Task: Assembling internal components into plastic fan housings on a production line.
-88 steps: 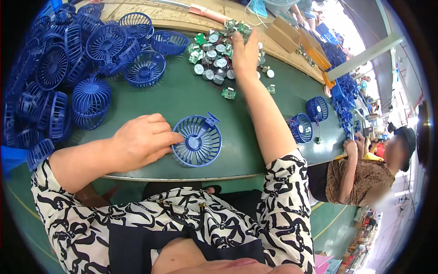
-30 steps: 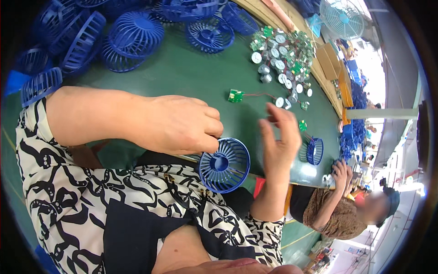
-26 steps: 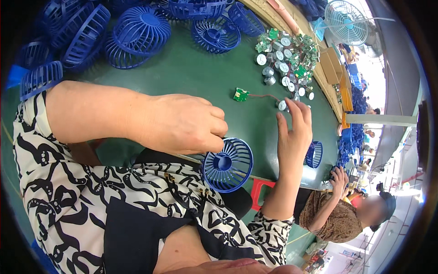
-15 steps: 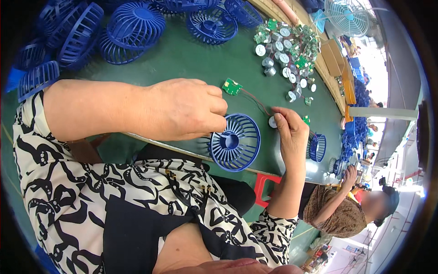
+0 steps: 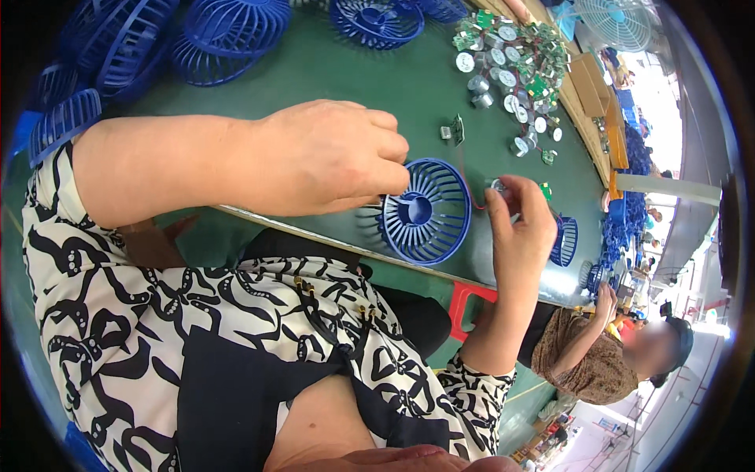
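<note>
Left hand (image 5: 338, 161): fingers closed on the upper left rim of a round blue plastic fan cage (image 5: 425, 212), open side up, near the front edge of the green worktop (image 5: 362, 79). Whether the cage rests there or is slightly raised cannot be told.

Right hand (image 5: 525, 224): thumb and forefinger pinch a small silver cylindrical motor (image 5: 498, 186) just right of the cage. A thin red wire (image 5: 464, 157) runs from the motor past the cage's far rim to a small green circuit board (image 5: 458, 130), beyond the cage and tilted onto its edge.

Step in hand, as judged: bringing the motor to the cage. The next move calls for a steady rim, the motor lined up over the cage's central cup, and slack in the wire, which could snag on the rim.

Surroundings: a heap of silver motors and green boards (image 5: 515, 75) towards the far edge; large blue cages (image 5: 228, 39) at the far left corner; another blue cage (image 5: 565, 241) beyond the right hand, towards the right end. The right forearm crosses the front edge, limiting access from that side.
</note>
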A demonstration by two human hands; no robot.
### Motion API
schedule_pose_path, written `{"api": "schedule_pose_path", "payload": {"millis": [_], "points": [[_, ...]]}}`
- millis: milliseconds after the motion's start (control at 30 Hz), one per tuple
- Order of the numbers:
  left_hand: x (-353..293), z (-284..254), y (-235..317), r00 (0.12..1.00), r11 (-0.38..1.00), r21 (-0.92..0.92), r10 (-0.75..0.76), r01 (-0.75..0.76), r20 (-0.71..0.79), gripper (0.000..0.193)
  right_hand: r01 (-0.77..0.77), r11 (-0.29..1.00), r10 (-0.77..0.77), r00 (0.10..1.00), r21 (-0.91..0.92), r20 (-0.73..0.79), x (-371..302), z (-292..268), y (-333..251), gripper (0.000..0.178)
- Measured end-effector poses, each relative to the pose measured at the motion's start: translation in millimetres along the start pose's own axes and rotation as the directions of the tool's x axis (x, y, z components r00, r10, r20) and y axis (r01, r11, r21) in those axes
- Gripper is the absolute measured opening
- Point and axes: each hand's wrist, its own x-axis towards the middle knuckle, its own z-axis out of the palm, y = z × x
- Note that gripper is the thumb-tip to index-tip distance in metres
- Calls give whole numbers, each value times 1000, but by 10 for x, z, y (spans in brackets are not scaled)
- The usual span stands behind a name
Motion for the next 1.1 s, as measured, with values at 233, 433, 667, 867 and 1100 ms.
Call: {"api": "schedule_pose_path", "payload": {"millis": [233, 433, 667, 867, 1100], "points": [[-42, -10, 13, 1000, 1000, -18, -3, 3, 27, 23, -75, 983, 70, 997, -166, -37, 209, -1, 92, 23], [-38, 9, 12, 999, 1000, 0, 17, -17, 29, 22, -102, 994, 98, 991, 45, 87, 23, 2, 217, 24], [-49, -3, 26, 1000, 1000, -15, 9, -9, 7, 22, 23, 999, -16, 985, -40, 172, 133, -51, 145, 29], [-21, 37, 5, 999, 999, 29, 22, -21, -28, 19, 214, 976, -216, 971, 33, 103, -9, -153, -411, 29], [-42, 71, -8, 994, 997, 77, 12, -4, -105, 16, 384, 923, -371, 889, 6, 267, -39, 42, -571, 31]]}}
